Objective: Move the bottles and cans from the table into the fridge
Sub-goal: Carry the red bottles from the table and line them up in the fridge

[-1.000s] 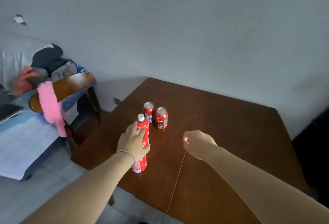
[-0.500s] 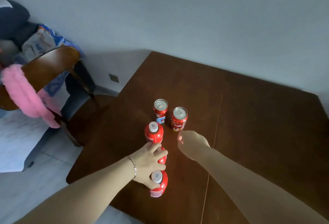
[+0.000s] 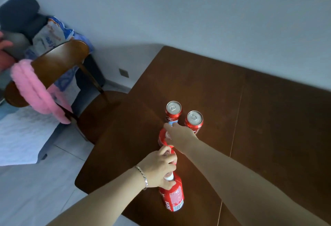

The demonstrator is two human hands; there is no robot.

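Moved: right hand (image 3: 180,136) has left its fist beside the right can (image 3: 194,120) and now lies over the top of the far bottle (image 3: 162,138); left hand (image 3: 157,169) stays on the near bottle (image 3: 173,197).
Chair (image 3: 59,60): wooden, at 9 o'clock of the table (image 3: 268,118), seat next to the table's edge.
Scarf (image 3: 32,85): pink and fluffy, draped over the chair's back.
Left hand: fingers curled round the near bottle's neck, white cap showing between them; a bracelet (image 3: 144,177) on the wrist.
Near bottle: red, upright on the table by its 6 o'clock edge.
Far bottle: red, upright at 12 o'clock of the near bottle, just beside it; only its shoulder and a bit of white cap show past the hand.
Left can (image 3: 173,111): red, upright, at 12 o'clock of the far bottle, close to it.
Right can: red, upright, at 3 o'clock of the left can, just beside it.
Right hand: palm down on the far bottle's top, index finger reaching towards the left can; whether the fingers close round the cap cannot be told.
Table: dark brown wood, a seam running at 3 o'clock of the cans.
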